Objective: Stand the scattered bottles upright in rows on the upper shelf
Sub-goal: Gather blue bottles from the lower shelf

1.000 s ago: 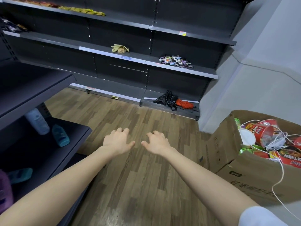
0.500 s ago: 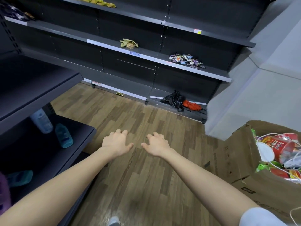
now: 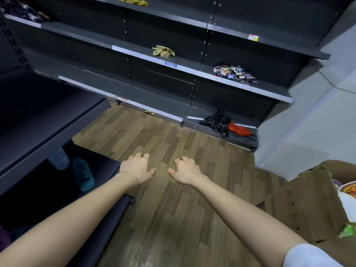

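My left hand [image 3: 136,169] and my right hand [image 3: 185,170] are stretched out over the wooden floor, palms down, fingers spread, holding nothing. On the lower dark shelf [image 3: 107,168] at my left lie a teal bottle [image 3: 83,174] on its side and a pale clear bottle [image 3: 58,158] partly hidden under the shelf above. The upper dark shelf [image 3: 48,120] on that unit is bare where I can see it. A purple thing shows at the bottom left corner, too dark to make out.
A long dark shelving unit [image 3: 192,70] runs across the aisle, holding a yellow-green packet [image 3: 163,51], a pile of small wrapped bars [image 3: 234,74], and black and orange bags [image 3: 224,122] at floor level. A cardboard box [image 3: 312,205] of snacks stands at my right.
The view has swung right and tilted down, so the far shelving looks closer and the cardboard box has slid toward the right edge. Both hands stay out in front, still holding nothing.
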### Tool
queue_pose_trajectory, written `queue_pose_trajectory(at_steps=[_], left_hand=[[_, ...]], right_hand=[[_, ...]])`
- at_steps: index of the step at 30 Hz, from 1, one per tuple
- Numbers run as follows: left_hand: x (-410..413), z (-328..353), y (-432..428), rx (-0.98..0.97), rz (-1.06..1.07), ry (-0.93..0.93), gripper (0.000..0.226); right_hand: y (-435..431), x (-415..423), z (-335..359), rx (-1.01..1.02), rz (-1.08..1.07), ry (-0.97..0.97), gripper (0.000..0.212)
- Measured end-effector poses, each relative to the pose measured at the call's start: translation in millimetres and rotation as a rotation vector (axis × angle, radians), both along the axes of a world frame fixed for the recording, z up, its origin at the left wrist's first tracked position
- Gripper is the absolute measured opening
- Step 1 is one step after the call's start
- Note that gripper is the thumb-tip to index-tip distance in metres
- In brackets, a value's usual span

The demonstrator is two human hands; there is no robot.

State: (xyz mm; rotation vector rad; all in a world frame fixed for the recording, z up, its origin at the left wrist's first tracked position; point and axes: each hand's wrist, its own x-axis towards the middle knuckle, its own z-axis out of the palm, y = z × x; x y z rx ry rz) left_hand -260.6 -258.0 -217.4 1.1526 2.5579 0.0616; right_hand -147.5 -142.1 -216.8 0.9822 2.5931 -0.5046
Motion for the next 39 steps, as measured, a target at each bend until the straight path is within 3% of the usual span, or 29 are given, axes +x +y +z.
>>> queue_pose_trajectory(at_steps=[21, 39], left_hand=[[-60, 3, 4, 0.005, 0.070, 0.022, 0.060], [-67, 0, 4, 0.006, 0.497, 0.003, 0.056]], right_hand=[[15, -81, 4, 0.013, 0.117, 0.017, 0.054], [31, -160, 5, 0.008, 0.611, 0.015, 0.054]])
